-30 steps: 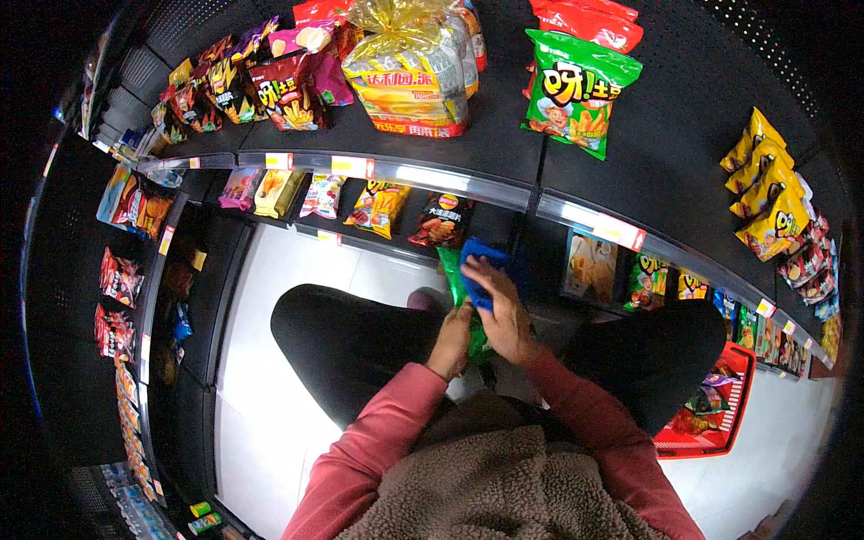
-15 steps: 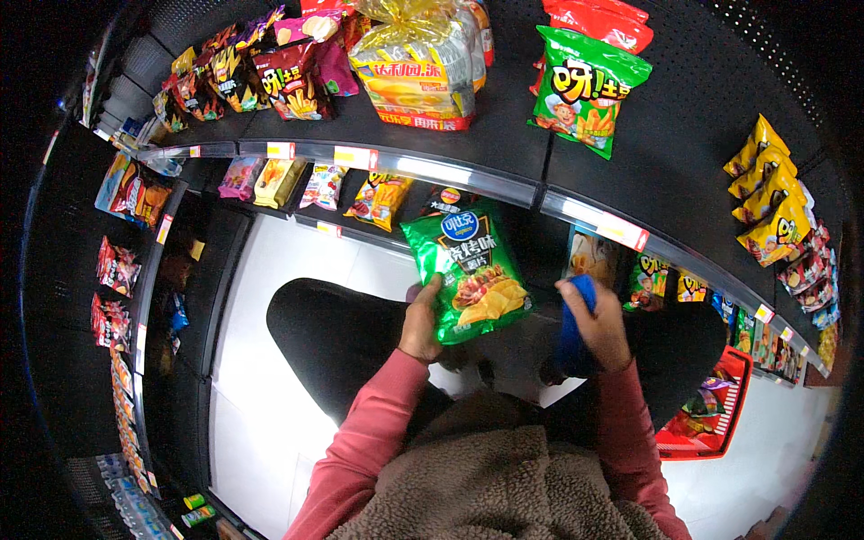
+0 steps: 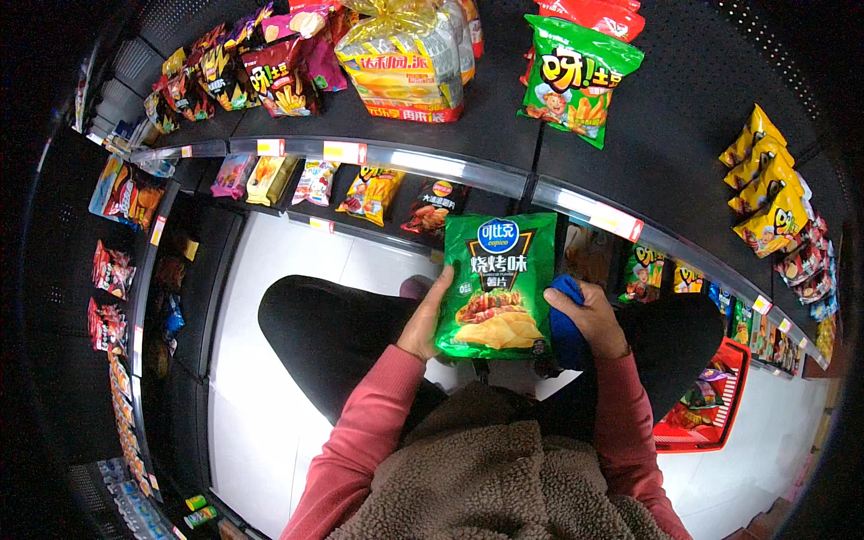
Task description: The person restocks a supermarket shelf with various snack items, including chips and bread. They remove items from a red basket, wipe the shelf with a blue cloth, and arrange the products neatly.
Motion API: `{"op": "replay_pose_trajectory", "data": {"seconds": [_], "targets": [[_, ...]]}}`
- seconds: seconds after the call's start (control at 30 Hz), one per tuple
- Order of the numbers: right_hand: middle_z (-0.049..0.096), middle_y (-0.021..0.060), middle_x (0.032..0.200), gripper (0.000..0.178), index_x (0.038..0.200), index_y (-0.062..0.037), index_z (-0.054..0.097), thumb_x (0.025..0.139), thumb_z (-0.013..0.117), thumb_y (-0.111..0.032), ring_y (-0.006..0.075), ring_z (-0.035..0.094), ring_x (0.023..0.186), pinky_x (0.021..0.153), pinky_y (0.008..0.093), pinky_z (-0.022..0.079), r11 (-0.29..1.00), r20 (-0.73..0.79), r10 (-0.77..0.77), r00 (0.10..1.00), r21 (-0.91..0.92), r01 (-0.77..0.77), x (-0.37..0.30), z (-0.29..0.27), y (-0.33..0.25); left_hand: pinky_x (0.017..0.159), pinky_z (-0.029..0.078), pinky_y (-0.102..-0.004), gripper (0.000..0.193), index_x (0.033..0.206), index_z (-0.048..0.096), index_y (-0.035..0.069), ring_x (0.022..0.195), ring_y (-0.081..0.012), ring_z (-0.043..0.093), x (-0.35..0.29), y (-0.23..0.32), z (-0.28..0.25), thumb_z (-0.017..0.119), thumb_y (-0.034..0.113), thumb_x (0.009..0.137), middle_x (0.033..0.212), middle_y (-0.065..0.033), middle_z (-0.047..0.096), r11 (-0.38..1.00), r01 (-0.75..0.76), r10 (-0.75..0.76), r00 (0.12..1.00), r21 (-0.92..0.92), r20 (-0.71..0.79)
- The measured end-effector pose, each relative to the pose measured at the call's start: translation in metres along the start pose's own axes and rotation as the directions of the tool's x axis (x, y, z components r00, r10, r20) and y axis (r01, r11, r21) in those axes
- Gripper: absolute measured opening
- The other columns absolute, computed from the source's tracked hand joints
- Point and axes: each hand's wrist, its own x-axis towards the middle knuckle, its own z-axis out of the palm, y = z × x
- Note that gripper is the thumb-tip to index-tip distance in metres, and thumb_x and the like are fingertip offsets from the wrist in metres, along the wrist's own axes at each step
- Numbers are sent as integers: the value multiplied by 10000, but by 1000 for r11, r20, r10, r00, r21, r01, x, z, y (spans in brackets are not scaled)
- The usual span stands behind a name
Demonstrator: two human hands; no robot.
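A green bag of potato chips [image 3: 498,279] faces up in front of me, upright, between my hands. My left hand [image 3: 427,315] grips its left edge, thumb on the front and the other fingers hidden behind. In my right hand [image 3: 592,320] is a bunched blue cloth [image 3: 567,328], held under the thumb and hanging down. The cloth and my right hand lie against the bag's right edge; whether the fingers also grip the bag from behind cannot be seen.
Ahead runs a black shelf [image 3: 432,160] holding a large clear pack of cakes [image 3: 405,76], a green snack bag [image 3: 580,76] and yellow snack bags [image 3: 772,220]. More packets, including a dark chip bag [image 3: 434,207], stand on the lower shelf. A red basket [image 3: 720,432] with snacks is at my right.
The chip bag has turned from tilted to upright and shifted slightly right. My right hand with the blue cloth has come in to the bag's right edge.
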Motion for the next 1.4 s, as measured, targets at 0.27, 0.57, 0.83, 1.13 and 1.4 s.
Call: {"op": "replay_pose_trajectory", "data": {"seconds": [0.27, 0.57, 0.83, 1.13, 1.4], "targets": [[633, -66, 794, 159, 926, -34, 709, 948, 702, -191, 19, 545, 690, 631, 210, 446, 998, -122, -42, 992, 32, 46, 3, -7, 12, 891, 590, -356, 580, 1321, 592, 50, 1035, -203, 709, 20, -13, -5, 599, 524, 986, 1225, -132, 694, 986, 124, -122, 992, 115, -22], [632, -52, 777, 184, 923, -18, 706, 945, 703, -201, 30, 539, 677, 619, 226, 447, 990, -129, -80, 988, -125, 64, 8, -14, 35, 897, 591, -383, 474, 1263, 625, 52, 1025, -215, 711, 23, -17, -6, 831, 123, 842, 1178, -96, 709, 963, 76, -74, 997, 260, -14], [666, 80, 764, 269, 977, 6, 699, 926, 708, -258, 146, 614, 689, 663, 323, 497, 862, -151, -98, 984, -507, 8, 13, -24, 73, 900, 589, -373, 481, 1246, 630, 31, 1012, -225, 716, 34, -19, -4, 837, 66, 813, 1161, -105, 716, 937, 91, -98, 995, 338, 4], [723, 195, 995, 445, 1068, -84, 705, 892, 683, -492, 404, 693, 931, 812, 526, 549, 546, -364, -75, 928, -794, -267, 2, -17, 64, 964, 527, -341, 577, 1303, 614, 31, 1083, -205, 678, 81, -20, -24, 834, 280, 832, 1223, -92, 695, 834, 31, -34, 999, 550, -5], [717, 186, 936, 345, 1035, -70, 684, 891, 720, -382, 406, 692, 879, 759, 493, 549, 542, -279, -132, 951, -824, -166, 2, -6, 69, 974, 489, -355, 767, 1242, 645, 5, 1120, -216, 643, 219, -16, -121, 945, 401, 658, 1226, -109, 679, 648, 8, 186, 968, 762, -169]]}}
